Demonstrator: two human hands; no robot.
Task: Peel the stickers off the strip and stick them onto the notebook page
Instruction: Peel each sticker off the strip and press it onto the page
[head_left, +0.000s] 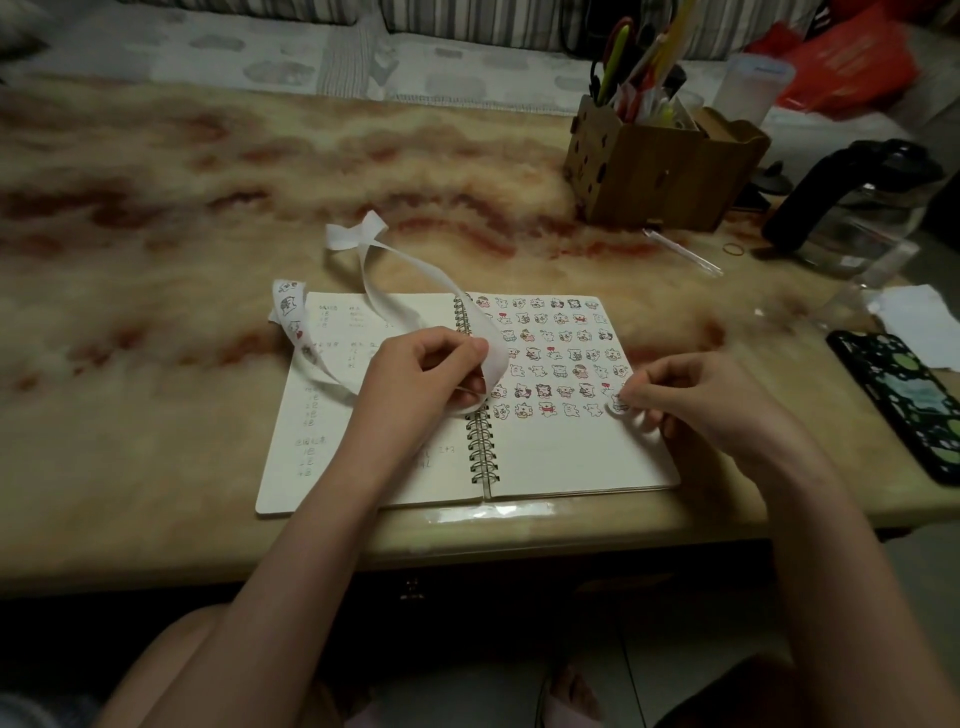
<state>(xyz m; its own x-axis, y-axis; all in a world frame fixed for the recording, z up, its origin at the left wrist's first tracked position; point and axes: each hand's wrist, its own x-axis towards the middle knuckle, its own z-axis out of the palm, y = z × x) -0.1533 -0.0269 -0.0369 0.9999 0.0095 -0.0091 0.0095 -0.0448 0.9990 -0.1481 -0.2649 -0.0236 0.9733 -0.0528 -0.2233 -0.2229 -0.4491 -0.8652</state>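
Sticker (618, 404) pinched by the right hand (701, 400) hovered at three o'clock on the notebook page (561, 457); the left hand (426, 374) gripped the strip (493, 348) (mostly bare). Best aligned with the bottom row, then pressed flat.

Notebook (561, 457) lies open on table (156, 415), centre, near front edge. Strip (395, 280) loops from left page back onto table, then forward to left hand (421, 374) over spine. Right hand (696, 400) at right page's edge, sticker (618, 404) at fingertips. Box (660, 176) behind-right; pen (683, 252) before it; kettle (852, 208) right of box; phone (898, 400) far right.
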